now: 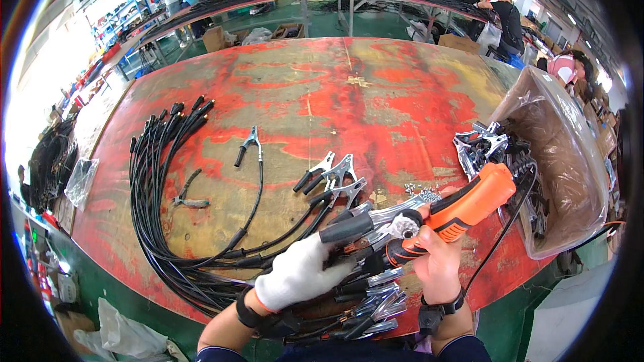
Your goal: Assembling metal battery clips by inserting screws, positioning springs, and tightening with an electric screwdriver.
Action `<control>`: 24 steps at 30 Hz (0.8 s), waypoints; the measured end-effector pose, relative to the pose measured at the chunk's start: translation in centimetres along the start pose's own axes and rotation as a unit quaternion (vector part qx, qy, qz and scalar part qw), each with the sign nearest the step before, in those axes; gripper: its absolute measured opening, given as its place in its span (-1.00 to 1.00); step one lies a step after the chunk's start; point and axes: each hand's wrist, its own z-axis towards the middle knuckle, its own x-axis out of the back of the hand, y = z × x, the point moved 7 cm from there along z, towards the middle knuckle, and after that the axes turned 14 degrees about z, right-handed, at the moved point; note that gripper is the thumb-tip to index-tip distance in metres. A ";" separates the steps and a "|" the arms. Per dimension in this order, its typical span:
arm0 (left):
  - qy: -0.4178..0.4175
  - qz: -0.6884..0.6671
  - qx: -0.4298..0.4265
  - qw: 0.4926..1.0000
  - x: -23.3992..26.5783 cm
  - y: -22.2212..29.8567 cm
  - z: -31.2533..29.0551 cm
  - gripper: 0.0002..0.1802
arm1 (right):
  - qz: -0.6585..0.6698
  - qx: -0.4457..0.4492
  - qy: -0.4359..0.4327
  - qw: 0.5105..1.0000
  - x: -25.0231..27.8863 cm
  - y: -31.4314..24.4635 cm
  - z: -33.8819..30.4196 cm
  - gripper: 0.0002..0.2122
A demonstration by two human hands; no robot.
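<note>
My left hand point(298, 273), in a white glove, is closed around a silver earth clamp with a black handle point(347, 228), near the table's front edge. My bare right hand point(439, 258) grips an orange and black power ratchet wrench point(469, 204), whose round head point(404, 225) lies against the clamp. Exactly how head and clamp meet is hidden. Several finished-looking clamps point(379, 302) on black cables lie below my hands. More clamps point(343, 177) rest just beyond the left hand. Loose small bolts or nuts point(424, 193) are scattered beyond the wrench head.
A bundle of black cables point(144, 194) curves across the left of the worn red table point(402, 87). One clamp point(251, 139) lies apart, beside a dark pliers-like tool point(191, 198). At right stands a plastic-lined box point(570, 161) by piled clamps point(479, 147). People work farther back.
</note>
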 end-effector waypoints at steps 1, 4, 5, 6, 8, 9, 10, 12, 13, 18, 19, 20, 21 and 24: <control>-0.027 0.161 -0.030 0.986 0.0 1.2 0.1 -0.60 | -0.001 0.000 0.003 1.000 0.0 0.0 0.0 -0.34; 0.000 0.329 -0.108 0.938 -0.9 2.1 -0.9 -0.67 | 0.076 0.019 0.034 0.996 0.5 -0.5 -0.2 -0.28; 0.035 0.336 -0.102 0.936 -0.2 2.4 -0.8 -0.71 | 0.076 0.018 0.034 0.996 0.6 -0.6 -0.3 -0.28; 0.071 0.343 -0.098 0.931 0.4 2.9 -0.7 -0.74 | 0.075 -0.003 0.025 0.997 0.4 -0.6 -0.4 -0.27; 0.079 0.236 -0.040 0.968 0.7 2.1 -0.8 -0.76 | 0.089 0.018 0.012 0.996 0.1 -0.3 -0.5 -0.27; 0.084 0.127 0.021 0.988 0.8 1.1 -1.0 -0.78 | 0.090 0.018 0.010 0.996 0.2 0.1 -0.6 -0.27; 0.104 -0.068 0.124 0.985 0.8 -0.3 -1.6 -0.79 | 0.072 -0.020 0.019 0.997 0.5 1.0 -0.8 -0.29; 0.130 -0.331 0.271 0.894 0.6 -2.2 -2.9 -0.80 | 0.022 -0.064 0.021 0.998 0.1 2.3 -0.9 -0.35; 0.140 -0.401 0.319 0.847 1.0 -2.9 -3.6 -0.81 | 0.012 -0.053 0.013 0.998 0.2 3.3 -0.7 -0.38; 0.136 -0.418 0.302 0.846 3.0 -1.2 -5.1 -0.15 | 0.003 -0.126 0.028 0.992 -1.6 6.3 -0.4 -0.43; 0.116 -0.421 0.294 0.850 2.7 -0.9 -5.1 -0.12 | 0.004 -0.129 0.024 0.991 -2.0 6.9 -0.5 -0.43; 0.089 -0.412 0.292 0.858 2.4 -0.6 -5.0 -0.11 | 0.006 -0.119 0.007 0.993 -2.4 7.5 -0.5 -0.44; 0.061 -0.403 0.290 0.866 2.1 -0.3 -4.9 -0.10 | 0.007 -0.109 -0.010 0.994 -2.8 7.9 -0.6 -0.45; 0.059 -0.450 0.248 0.856 1.0 -1.6 -5.0 -0.10 | -0.007 -0.133 -0.024 0.991 -3.3 8.4 -1.0 -0.49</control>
